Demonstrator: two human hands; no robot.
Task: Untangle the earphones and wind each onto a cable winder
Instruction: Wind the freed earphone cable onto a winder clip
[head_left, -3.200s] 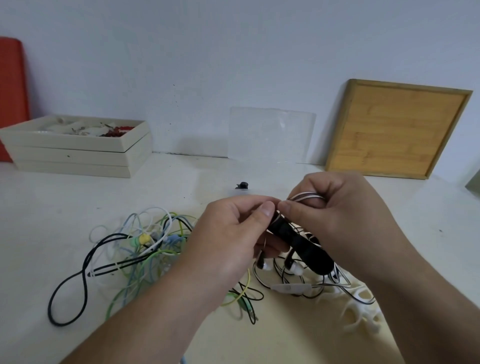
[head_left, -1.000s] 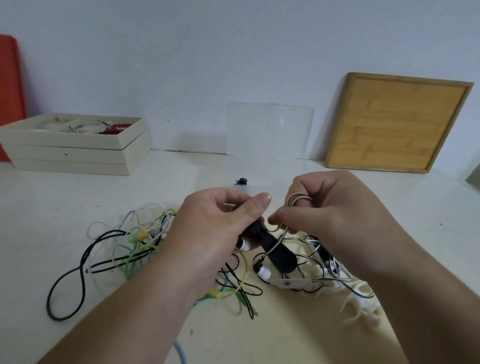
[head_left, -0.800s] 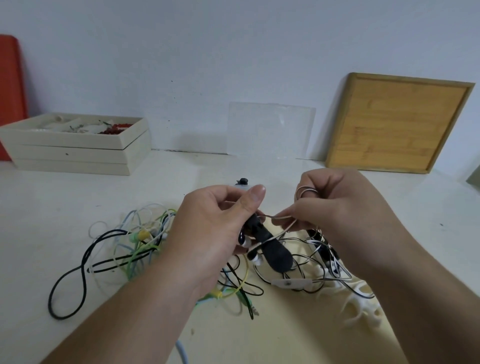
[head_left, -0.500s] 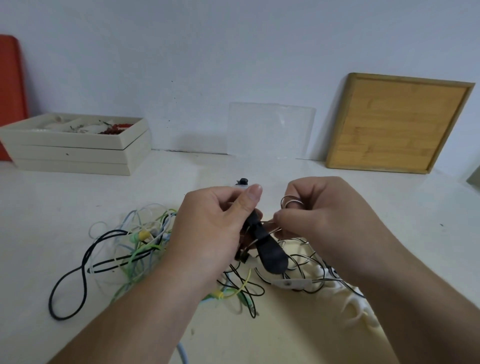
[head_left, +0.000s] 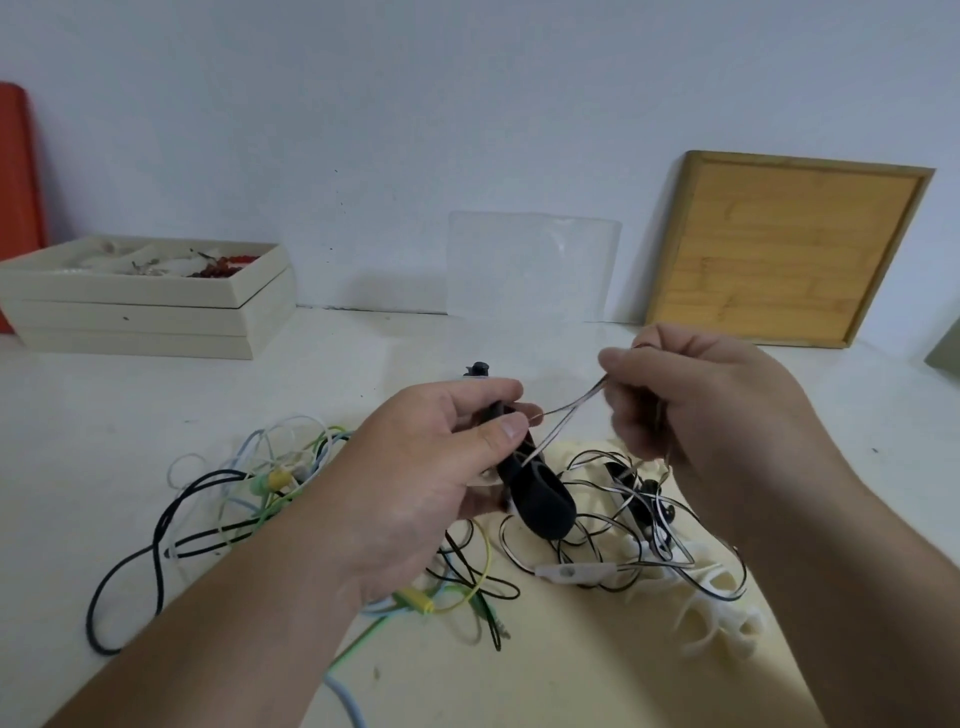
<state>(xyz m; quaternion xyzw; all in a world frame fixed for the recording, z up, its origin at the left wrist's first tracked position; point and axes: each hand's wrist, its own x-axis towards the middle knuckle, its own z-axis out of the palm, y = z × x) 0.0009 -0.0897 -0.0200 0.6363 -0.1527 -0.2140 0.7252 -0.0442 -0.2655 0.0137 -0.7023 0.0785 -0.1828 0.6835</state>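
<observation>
We see a black winder (head_left: 540, 499) held tilted above the table, w/ black-white cord (head_left: 566, 413) running taut from it up-right. Tangled earphones (head_left: 270, 483) lie left; a white winder (head_left: 719, 618) lies right under loose loops.

A white surface (head_left: 156, 415) runs back to a pale wall (head_left: 415, 104). At far left, stacked cream trays (head_left: 156, 317) sit on it; the top one holds small pale items and red beads (head_left: 223, 266). Behind them, at the left edge, stands a red panel (head_left: 18, 171). A clear plastic sheet (head_left: 532, 267) leans against the wall in the middle. To its right, a square wooden board (head_left: 784, 249) with a lighter frame leans there too.
</observation>
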